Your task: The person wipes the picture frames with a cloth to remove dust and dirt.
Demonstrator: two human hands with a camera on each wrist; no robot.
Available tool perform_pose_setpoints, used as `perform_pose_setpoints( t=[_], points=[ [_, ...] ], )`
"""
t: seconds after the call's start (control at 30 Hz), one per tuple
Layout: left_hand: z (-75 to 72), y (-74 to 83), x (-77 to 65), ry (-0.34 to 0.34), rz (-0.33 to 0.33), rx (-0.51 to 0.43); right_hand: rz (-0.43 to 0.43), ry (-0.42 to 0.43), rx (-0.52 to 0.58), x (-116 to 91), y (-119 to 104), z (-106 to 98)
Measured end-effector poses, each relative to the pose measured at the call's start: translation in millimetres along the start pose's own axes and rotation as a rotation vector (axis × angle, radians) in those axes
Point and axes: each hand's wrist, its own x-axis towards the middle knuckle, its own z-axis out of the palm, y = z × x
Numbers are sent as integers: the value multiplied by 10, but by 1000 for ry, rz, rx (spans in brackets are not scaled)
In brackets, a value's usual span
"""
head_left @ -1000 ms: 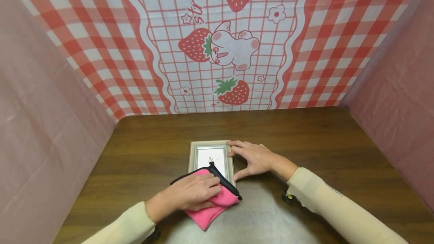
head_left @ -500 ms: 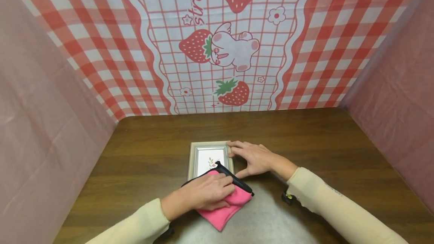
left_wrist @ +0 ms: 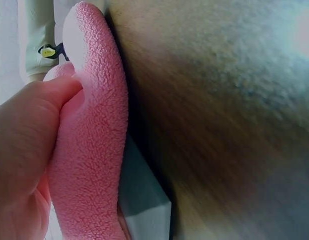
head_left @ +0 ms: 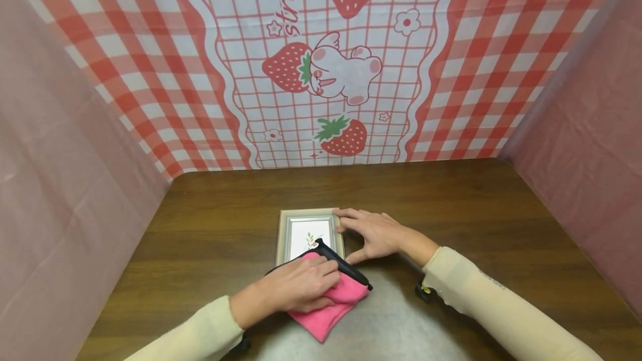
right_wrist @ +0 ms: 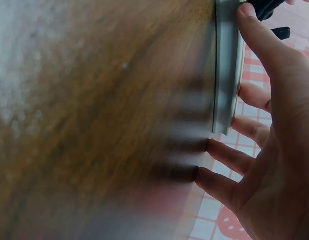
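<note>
A pale picture frame (head_left: pixel 283 238) with a small plant print lies flat on the table, its lower part hidden under a pink cloth (head_left: pixel 323 325) with black edging. My left hand (head_left: pixel 301 286) grips the bunched cloth on the frame. In the left wrist view, the thumb presses into the fuzzy pink cloth (left_wrist: pixel 94 150), and a corner of the frame (left_wrist: pixel 144 210) shows below it. My right hand (head_left: pixel 376 233) rests spread against the frame's right side. In the right wrist view, its thumb and some fingertips touch the edge of the frame (right_wrist: pixel 227 70), and other fingertips reach the table.
The brown wooden table (head_left: pixel 210 205) extends around the frame. A red checked strawberry curtain (head_left: pixel 346 82) hangs along the back edge. Pinkish cloth walls (head_left: pixel 587 99) close in both sides.
My left hand and the cloth have shifted right over the frame, then slightly back left, baring more of the plant print. The right hand and the frame stay nearly in place.
</note>
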Motion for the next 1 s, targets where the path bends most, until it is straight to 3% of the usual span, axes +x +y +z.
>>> perform_pose_setpoints(
  t=[0.43, 0.73, 1.0],
  points=[
    [-144, -114, -279, -52, -115, -121, 3, 18, -3, 3, 16, 1],
    [-317, -200, -522, -142, -193, -167, 11, 12, 3, 17, 12, 25],
    [-353, -236, -560, -171, -198, -215, 13, 14, -6, 8, 14, 29]
  ],
)
